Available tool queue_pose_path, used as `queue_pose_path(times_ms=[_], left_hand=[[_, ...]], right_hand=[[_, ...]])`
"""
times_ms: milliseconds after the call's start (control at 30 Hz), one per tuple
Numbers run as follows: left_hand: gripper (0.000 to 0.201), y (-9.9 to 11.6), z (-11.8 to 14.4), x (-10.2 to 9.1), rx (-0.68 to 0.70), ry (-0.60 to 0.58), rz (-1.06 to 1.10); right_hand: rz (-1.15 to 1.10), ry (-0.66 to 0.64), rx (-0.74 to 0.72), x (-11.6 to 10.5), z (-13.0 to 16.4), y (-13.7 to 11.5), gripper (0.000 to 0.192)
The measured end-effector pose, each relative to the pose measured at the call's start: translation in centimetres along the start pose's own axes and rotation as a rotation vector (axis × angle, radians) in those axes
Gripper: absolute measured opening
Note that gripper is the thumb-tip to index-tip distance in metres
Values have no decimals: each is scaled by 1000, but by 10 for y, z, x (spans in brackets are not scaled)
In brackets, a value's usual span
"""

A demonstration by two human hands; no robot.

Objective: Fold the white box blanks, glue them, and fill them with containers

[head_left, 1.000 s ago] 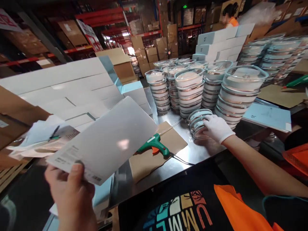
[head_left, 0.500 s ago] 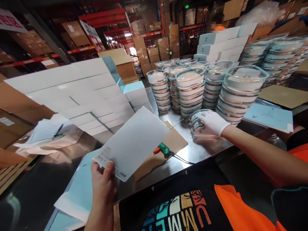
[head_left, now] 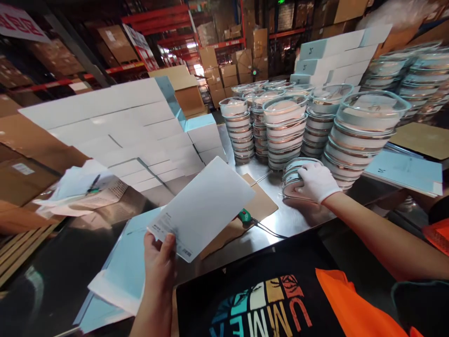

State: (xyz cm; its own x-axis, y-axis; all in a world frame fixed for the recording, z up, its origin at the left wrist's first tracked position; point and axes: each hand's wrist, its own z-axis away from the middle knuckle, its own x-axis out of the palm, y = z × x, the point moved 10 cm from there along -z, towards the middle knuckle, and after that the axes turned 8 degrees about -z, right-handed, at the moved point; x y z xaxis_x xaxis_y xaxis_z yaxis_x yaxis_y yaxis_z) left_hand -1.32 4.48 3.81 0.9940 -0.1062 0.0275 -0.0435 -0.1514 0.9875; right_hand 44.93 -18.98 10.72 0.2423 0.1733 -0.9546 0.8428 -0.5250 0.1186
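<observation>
**Flat box drawn in toward me, glass dish gripped on the right**

My left hand (head_left: 159, 255) is bare and pinches the near corner of a flat white box blank (head_left: 203, 213), thumb on top, fingers beneath. A second ago I held it far out to my left and higher; now it has swung in over the steel table (head_left: 280, 224), tilted up and away from me, and covers most of the green glue gun (head_left: 244, 216) lying on a brown cardboard sheet (head_left: 261, 203) just beyond it. So the blank is where I can work on it.

My right hand (head_left: 315, 182), in a white glove, is closed over a short stack of glass dishes (head_left: 293, 175) resting on the table; it has hardly moved, though the dishes look slightly tipped toward me.

Below my left hand lie pale blue flat sheets (head_left: 122, 267). Beyond it rises a pile of white boxes (head_left: 115, 126). Past my right hand stand tall stacks of lidded glass dishes (head_left: 284, 131), with more blue sheets (head_left: 403, 171) to its right.
</observation>
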Motion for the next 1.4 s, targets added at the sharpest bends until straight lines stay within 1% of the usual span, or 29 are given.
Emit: queue_pose_path(times_ms=[100, 167, 300, 367, 433, 533, 633, 700, 800, 833, 867, 900, 933, 967, 1000, 1033, 1067, 1100, 1133, 1167, 1200, 1233, 1267, 1300, 1400], left_hand=[[89, -8, 2, 3, -63, 8, 74], [91, -10, 3, 3, -65, 7, 75], [89, -15, 3, 5, -75, -47, 5], [90, -15, 4, 4, -70, -52, 2], [91, -14, 6, 2, -61, -31, 26], [86, -12, 9, 2, -44, -17, 42], [84, -14, 9, 1, -33, -22, 48], [89, -16, 9, -1, -32, -26, 67], [103, -17, 10, 2, -56, -92, 95], [109, -17, 12, 4, -71, -126, 101], [114, -16, 14, 7, -86, -150, 103], [117, -14, 17, 10, -99, -166, 105], [118, -13, 19, 13, -109, -182, 104], [118, -11, 21, 17, -113, -198, 101], [116, -10, 22, 21, -110, -214, 98], [113, -10, 24, 26, -101, -230, 95], [110, -11, 25, 31, -92, -250, 89], [109, -14, 26, 36, -84, -266, 77], [107, -18, 27, 40, -80, -274, 57], [107, -23, 28, 43, -76, -278, 35], [106, -29, 29, 46, -71, -280, 13], [105, -36, 30, 48, -67, -282, -4], [105, -43, 32, 51, -70, -291, -12], [106, -51, 34, 53, -81, -302, -11], [109, -73, 38, 54, -138, -328, 4]], right_hand=[[2, -39, -89, 6, -1, -8, 37], [7, -54, -118, 11, 0, -12, 35], [8, -14, -81, 11, 5, -10, 35], [-5, -8, -90, 9, 6, -11, 34], [-20, -18, -102, 6, 5, -13, 34], [-26, -55, -96, 1, 0, -14, 33], [-33, -80, -47, -1, -6, -14, 36], [-50, -77, -2, -2, -8, -12, 41], [-93, -65, 7, -2, -9, -10, 62], [-117, -65, -7, -2, -8, -10, 63], [-137, -67, -27, -3, -8, -10, 60], [-162, -61, -38, -6, -7, -10, 52], [-204, -41, -29, -11, -7, -7, 45], [-271, 0, 12, -18, -6, -2, 42], [-363, 68, 88, -28, -4, 6, 44], [-479, 170, 180, -40, -1, 16, 51], [-623, 307, 253, -55, 3, 24, 60], [-782, 454, 277, -70, 8, 27, 70], [-936, 595, 232, -86, 12, 23, 79], [-1076, 722, 133, -102, 16, 13, 86], [-1196, 818, 8, -117, 20, -2, 90], [-1294, 878, -104, -128, 23, -17, 90], [-1372, 902, -187, -136, 24, -34, 86], [-1433, 898, -238, -140, 25, -50, 80], [-1579, 800, -299, -136, 20, -90, 67]])
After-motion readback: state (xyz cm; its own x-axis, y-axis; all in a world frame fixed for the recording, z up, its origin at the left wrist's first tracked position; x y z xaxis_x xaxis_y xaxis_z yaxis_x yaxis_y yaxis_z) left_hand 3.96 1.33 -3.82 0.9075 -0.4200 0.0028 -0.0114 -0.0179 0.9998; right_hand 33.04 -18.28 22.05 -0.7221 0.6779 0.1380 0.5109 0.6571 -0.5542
